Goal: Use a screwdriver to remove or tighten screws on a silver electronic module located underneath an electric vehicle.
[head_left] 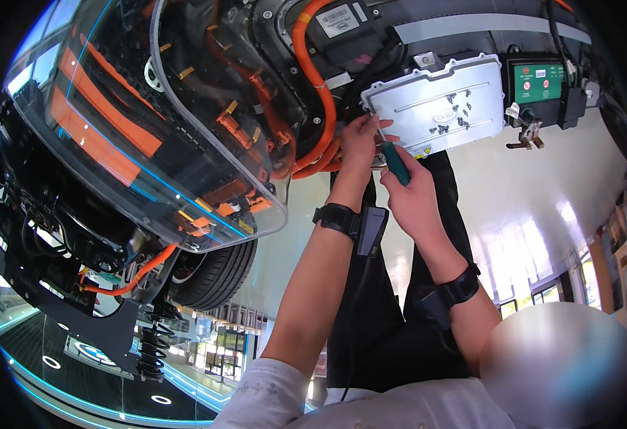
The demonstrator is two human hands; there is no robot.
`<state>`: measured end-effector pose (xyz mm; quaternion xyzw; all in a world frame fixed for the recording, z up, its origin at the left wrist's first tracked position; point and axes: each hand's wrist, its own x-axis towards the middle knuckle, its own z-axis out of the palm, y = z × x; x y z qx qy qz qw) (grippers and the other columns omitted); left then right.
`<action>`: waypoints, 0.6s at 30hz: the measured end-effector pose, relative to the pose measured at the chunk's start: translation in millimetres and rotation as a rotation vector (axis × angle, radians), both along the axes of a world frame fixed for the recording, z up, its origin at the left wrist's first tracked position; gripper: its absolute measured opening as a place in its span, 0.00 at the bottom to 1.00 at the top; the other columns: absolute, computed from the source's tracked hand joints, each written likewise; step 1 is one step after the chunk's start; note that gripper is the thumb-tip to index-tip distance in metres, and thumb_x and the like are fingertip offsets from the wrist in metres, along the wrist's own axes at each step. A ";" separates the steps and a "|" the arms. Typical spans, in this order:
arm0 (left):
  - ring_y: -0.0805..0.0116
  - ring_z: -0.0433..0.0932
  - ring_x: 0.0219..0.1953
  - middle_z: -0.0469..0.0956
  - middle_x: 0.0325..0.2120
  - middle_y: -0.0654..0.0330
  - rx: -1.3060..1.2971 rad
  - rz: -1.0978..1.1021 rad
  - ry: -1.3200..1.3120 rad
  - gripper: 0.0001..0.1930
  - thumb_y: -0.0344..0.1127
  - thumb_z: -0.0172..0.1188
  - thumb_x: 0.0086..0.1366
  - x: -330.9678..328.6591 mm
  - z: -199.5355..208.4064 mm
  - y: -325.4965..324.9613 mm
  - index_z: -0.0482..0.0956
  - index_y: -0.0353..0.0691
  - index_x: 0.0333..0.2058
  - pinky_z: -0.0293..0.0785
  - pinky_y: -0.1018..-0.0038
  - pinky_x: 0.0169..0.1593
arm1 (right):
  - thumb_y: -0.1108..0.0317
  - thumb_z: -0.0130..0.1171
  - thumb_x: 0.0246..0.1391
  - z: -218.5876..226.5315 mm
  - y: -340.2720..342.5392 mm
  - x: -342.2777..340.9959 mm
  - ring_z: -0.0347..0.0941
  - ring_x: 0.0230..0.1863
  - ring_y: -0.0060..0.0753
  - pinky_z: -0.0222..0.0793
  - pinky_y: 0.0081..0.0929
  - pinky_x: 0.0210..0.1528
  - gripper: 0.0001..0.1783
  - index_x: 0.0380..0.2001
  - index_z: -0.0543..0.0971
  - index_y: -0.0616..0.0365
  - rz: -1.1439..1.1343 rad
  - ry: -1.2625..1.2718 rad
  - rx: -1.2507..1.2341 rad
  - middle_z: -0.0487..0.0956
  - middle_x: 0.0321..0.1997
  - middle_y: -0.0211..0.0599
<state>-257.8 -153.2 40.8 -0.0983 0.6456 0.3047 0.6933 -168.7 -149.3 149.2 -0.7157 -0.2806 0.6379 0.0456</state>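
The right hand (415,194) is closed around the teal plastic handle of a screwdriver (396,163); its shaft points up and left toward the near left corner of the ribbed silver metal cover plate (438,107). The tool looks light and stiff, and the smooth handle is best held around its thick middle, as it is now, so that it does not slip when it turns. The left hand (360,139) is raised beside it, the fingers pinched at the edge of the same plate; I cannot tell whether they hold a small part or only steady the tip. Both forearms rise from the lower edge, each with a black wrist strap (336,217), and the wrists are bent back a little.

The plate seems rigid and heavy, fixed in place. Left of the hands, thick orange cables (313,79) curve down past the plate. Further left is a clear plastic cover (206,143) over orange and black parts, and under it a black tyre (217,275) and a coil spring (152,343). To the right of the plate sits a green box (540,81).
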 end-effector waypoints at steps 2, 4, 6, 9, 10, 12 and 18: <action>0.65 0.81 0.28 0.81 0.36 0.50 -0.057 -0.081 -0.017 0.16 0.39 0.48 0.71 -9.1 1.2 4.8 0.74 0.28 0.42 0.77 0.76 0.31 | 0.70 0.54 0.51 2.6 16.3 -16.7 0.74 0.20 0.36 0.67 0.28 0.23 0.28 0.58 0.68 0.65 0.184 -0.110 0.092 0.77 0.22 0.43; 0.64 0.81 0.28 0.81 0.34 0.50 -0.085 -0.035 -0.097 0.17 0.40 0.46 0.71 -13.6 0.5 6.4 0.74 0.29 0.41 0.77 0.74 0.32 | 0.71 0.53 0.51 8.7 29.2 -26.9 0.76 0.32 0.59 0.72 0.40 0.32 0.27 0.53 0.67 0.74 0.350 -0.218 0.140 0.76 0.24 0.60; 0.61 0.80 0.28 0.80 0.32 0.48 -0.143 0.008 -0.202 0.20 0.44 0.43 0.72 -15.4 13.6 12.6 0.75 0.31 0.40 0.78 0.70 0.34 | 0.70 0.54 0.50 0.5 30.3 -31.4 0.77 0.31 0.57 0.73 0.39 0.33 0.27 0.52 0.67 0.76 0.505 -0.287 0.168 0.77 0.25 0.58; 0.60 0.80 0.28 0.79 0.32 0.49 -0.126 0.019 -0.220 0.20 0.45 0.42 0.73 -22.1 31.7 14.0 0.74 0.31 0.41 0.78 0.69 0.34 | 0.69 0.58 0.47 8.2 33.3 -57.2 0.78 0.31 0.51 0.75 0.37 0.33 0.26 0.47 0.68 0.77 1.032 -0.419 0.243 0.78 0.28 0.54; 0.64 0.77 0.40 0.77 0.39 0.54 -0.184 -0.078 -0.253 0.22 0.48 0.43 0.72 -19.6 36.6 21.3 0.72 0.32 0.46 0.74 0.68 0.43 | 0.70 0.58 0.46 1.7 27.2 -60.1 0.79 0.31 0.48 0.76 0.35 0.32 0.25 0.46 0.70 0.74 1.184 -0.557 0.363 0.79 0.30 0.52; 0.63 0.76 0.43 0.76 0.41 0.54 -0.105 0.049 -0.400 0.22 0.48 0.43 0.72 -29.2 36.3 2.5 0.72 0.32 0.46 0.73 0.68 0.46 | 0.72 0.59 0.43 -9.4 30.7 -54.2 0.79 0.33 0.41 0.75 0.31 0.32 0.18 0.40 0.75 0.69 1.462 -0.532 0.537 0.79 0.31 0.48; 0.63 0.77 0.42 0.77 0.43 0.56 -0.051 0.414 -0.579 0.18 0.47 0.43 0.72 -28.9 20.0 -21.7 0.71 0.36 0.44 0.74 0.69 0.45 | 0.74 0.60 0.40 9.9 59.7 -56.5 0.78 0.32 0.40 0.74 0.27 0.29 0.13 0.34 0.79 0.64 1.476 -0.406 0.456 0.80 0.27 0.42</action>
